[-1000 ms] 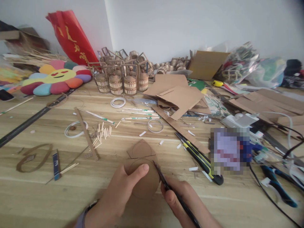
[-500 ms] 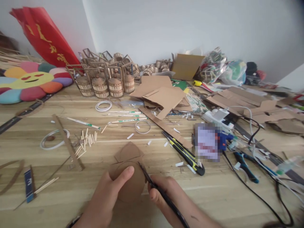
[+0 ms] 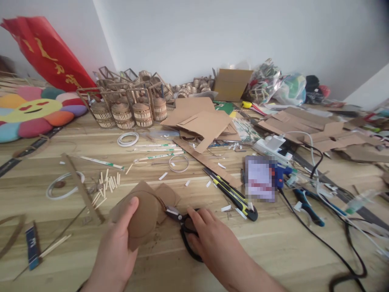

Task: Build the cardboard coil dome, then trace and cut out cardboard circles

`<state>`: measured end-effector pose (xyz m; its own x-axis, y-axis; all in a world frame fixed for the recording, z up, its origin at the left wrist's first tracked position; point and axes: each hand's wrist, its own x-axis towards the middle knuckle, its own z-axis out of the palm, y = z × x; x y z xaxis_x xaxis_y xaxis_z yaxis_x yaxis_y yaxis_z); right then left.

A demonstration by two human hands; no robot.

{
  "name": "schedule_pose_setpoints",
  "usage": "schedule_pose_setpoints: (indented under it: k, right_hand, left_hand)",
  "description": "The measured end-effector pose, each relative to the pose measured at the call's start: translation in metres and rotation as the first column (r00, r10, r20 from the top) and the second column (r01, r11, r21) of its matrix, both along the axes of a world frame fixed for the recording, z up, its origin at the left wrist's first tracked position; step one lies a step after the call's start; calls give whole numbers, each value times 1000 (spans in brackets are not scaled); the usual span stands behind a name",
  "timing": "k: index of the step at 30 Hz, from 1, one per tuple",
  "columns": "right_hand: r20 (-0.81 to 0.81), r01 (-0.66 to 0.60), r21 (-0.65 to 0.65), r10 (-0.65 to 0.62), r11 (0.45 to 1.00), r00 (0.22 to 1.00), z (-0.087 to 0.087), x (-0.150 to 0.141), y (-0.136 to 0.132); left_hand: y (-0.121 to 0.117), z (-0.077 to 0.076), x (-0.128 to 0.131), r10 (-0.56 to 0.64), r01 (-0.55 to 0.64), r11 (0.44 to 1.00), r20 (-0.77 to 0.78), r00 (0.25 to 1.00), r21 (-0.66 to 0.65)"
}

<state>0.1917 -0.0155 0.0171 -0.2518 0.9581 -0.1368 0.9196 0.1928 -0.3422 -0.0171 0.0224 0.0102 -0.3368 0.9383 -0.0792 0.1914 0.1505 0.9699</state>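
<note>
My left hand [image 3: 117, 239] pinches a brown cardboard piece [image 3: 141, 219], thumb on top, with a circle drawn on its face. It is tilted up off the wooden table. Past its right edge shows a smaller cardboard part [image 3: 168, 196] with another curved line; I cannot tell whether the two are joined. My right hand [image 3: 209, 239] grips black-handled scissors [image 3: 174, 213] by the finger loops. Their blades point up and left at the gap between the cardboard parts, and how far they are apart is hard to make out.
Cut sticks [image 3: 111, 182] and a cardboard strip [image 3: 82, 186] lie left. A yellow-black utility knife [image 3: 234, 194], a blurred-out item [image 3: 260, 178], pliers [image 3: 310, 207] and black cable [image 3: 322, 239] lie right. Behind are cardboard sheets [image 3: 206, 121] and small woven baskets [image 3: 123, 113].
The scissors have turned from edge-on to flatter, with the loops now showing. My left hand has moved left and tilted the cardboard up. The view has swung to the right.
</note>
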Motion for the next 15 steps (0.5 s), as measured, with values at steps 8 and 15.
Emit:
schedule_pose_setpoints:
  k: [8,15]
  right_hand:
    - [-209,360,487,-294,796,933,33,116,32]
    - [-109,582,540,-635,608,765,8,218,75]
  left_hand:
    - [2,32,33,244,-104,942,437,866,-319]
    - [0,56,38,218,-161,933,149,965,-321]
